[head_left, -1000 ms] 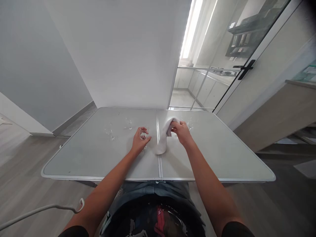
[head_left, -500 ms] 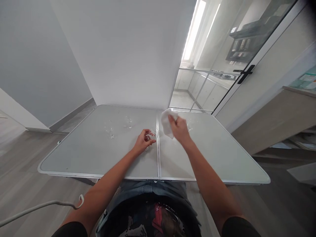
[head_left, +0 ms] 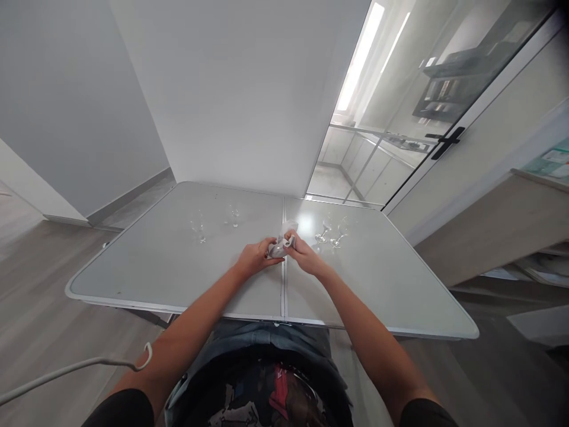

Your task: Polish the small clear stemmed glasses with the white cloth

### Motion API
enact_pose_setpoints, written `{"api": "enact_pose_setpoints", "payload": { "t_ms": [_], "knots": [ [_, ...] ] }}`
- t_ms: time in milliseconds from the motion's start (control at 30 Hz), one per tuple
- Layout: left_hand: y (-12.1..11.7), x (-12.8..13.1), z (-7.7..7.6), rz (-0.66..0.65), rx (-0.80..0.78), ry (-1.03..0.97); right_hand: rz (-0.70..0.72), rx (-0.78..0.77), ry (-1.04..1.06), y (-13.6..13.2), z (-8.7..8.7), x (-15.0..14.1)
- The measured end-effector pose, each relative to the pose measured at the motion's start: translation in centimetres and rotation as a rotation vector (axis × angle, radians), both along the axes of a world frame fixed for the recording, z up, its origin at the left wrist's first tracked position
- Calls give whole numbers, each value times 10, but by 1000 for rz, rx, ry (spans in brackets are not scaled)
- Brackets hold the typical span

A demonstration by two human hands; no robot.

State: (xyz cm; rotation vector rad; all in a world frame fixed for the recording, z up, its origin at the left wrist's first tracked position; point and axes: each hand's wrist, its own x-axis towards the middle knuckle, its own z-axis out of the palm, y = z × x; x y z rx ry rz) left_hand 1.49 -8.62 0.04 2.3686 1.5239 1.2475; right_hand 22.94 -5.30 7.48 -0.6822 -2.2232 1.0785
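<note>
Over the middle seam of the table, my left hand (head_left: 258, 258) is closed around a clear wine glass (head_left: 276, 249), which lies tilted in its fingers. My right hand (head_left: 304, 254) grips a white cloth (head_left: 290, 226) and presses it against the glass at its rim end. Whether the cloth is inside the bowl or only around the rim, I cannot tell. Fingers and cloth hide much of the glass.
Two clear stemmed glasses (head_left: 323, 231) stand right of my hands on the pale folding table (head_left: 133, 255). Two more glasses (head_left: 200, 230) stand at the left. A wall and a glass door (head_left: 377, 142) border the far edge. A white cable (head_left: 89, 362) hangs lower left.
My right hand has brought the cloth down and left onto the glass in my left hand. Both hands now meet at the seam. The camera view has shifted slightly.
</note>
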Motion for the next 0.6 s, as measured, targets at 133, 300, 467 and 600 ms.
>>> {"api": "enact_pose_setpoints", "payload": {
  "t_ms": [133,300,467,600],
  "knots": [
    [-2,1,7,-121,-115,-89,114,327,-259,7,3,16],
    [-1,2,7,-90,-56,-68,135,352,-211,9,-1,21],
    [2,4,-2,37,223,120,-27,-239,266,-6,-20,6],
    [4,6,-4,113,383,198,-106,-147,259,-13,-17,4]
  ]
}}
